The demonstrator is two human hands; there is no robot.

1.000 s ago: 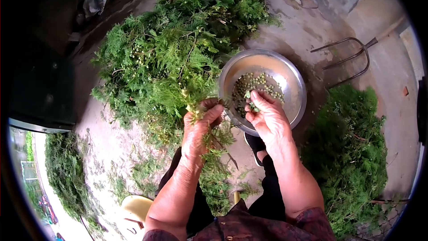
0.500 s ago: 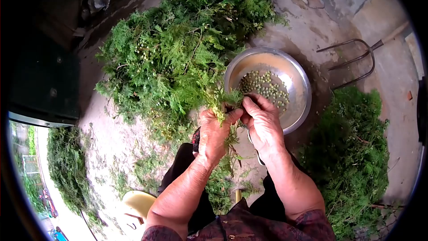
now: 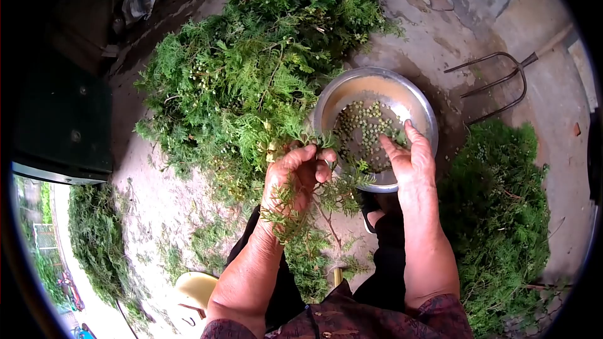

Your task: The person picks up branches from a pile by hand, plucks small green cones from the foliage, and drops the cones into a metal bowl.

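Note:
My left hand (image 3: 293,179) is closed around a leafy evergreen sprig (image 3: 345,185), cypress-like, with its thin brown stem hanging down between my knees. Some of its foliage drapes over the wrist. My right hand (image 3: 413,158) reaches over the near right side of a shiny metal basin (image 3: 359,76), thumb and fingers apart. Small round green cones (image 3: 364,127) lie scattered across the basin's bottom. Whether anything tiny sits by the right fingertips is hard to make out.
A big heap of cut evergreen branches (image 3: 239,81) lies ahead and left. Another pile (image 3: 496,226) is at right, near a metal pitchfork (image 3: 518,78). More cuttings (image 3: 97,232) lie far left. A yellow stool-like object (image 3: 195,289) stands beside my left leg.
My right hand has moved away from the left, rightward over the basin, and its fingers have spread. The left hand has shifted slightly left, still holding the sprig.

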